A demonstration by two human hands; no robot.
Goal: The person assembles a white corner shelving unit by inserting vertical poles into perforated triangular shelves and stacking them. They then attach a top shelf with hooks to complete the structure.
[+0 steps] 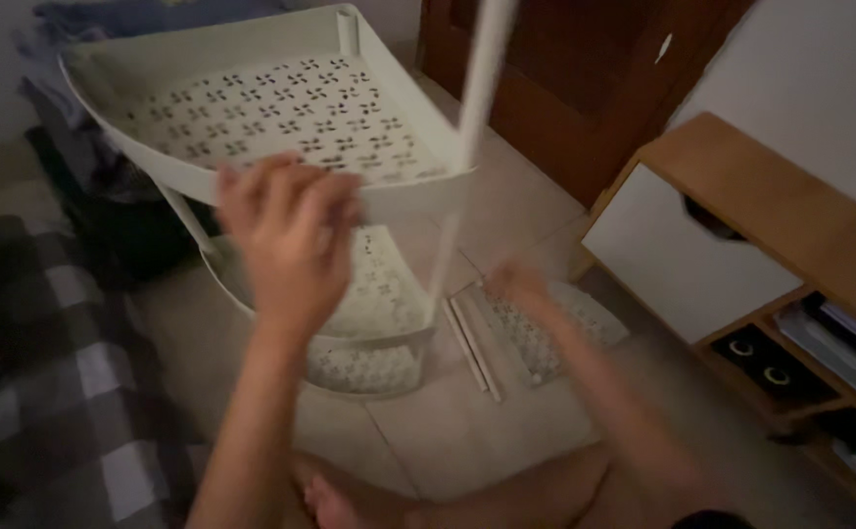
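Checked blanket [46,362] at far left. Left hand [286,245], fingers curled over the front rim of the top shelf tray [281,108], grips a pale, perforated corner rack standing on the floor; lower tray [384,294] sits beneath, both trays empty. The rack looks light, stiff plastic, best held by rim or post [482,78]. Right hand [518,282], blurred, grip unclear, reaches toward loose rods [474,345] and a spare tray [565,328]. Wooden cabinet [741,225] at right, shelves holding small items.

Dim indoor view, no distinct light source or glare. My left hand [286,240] and right hand [518,282] are motion-blurred; soft shadows deepen toward 9 o'clock, and detail is grainy throughout.
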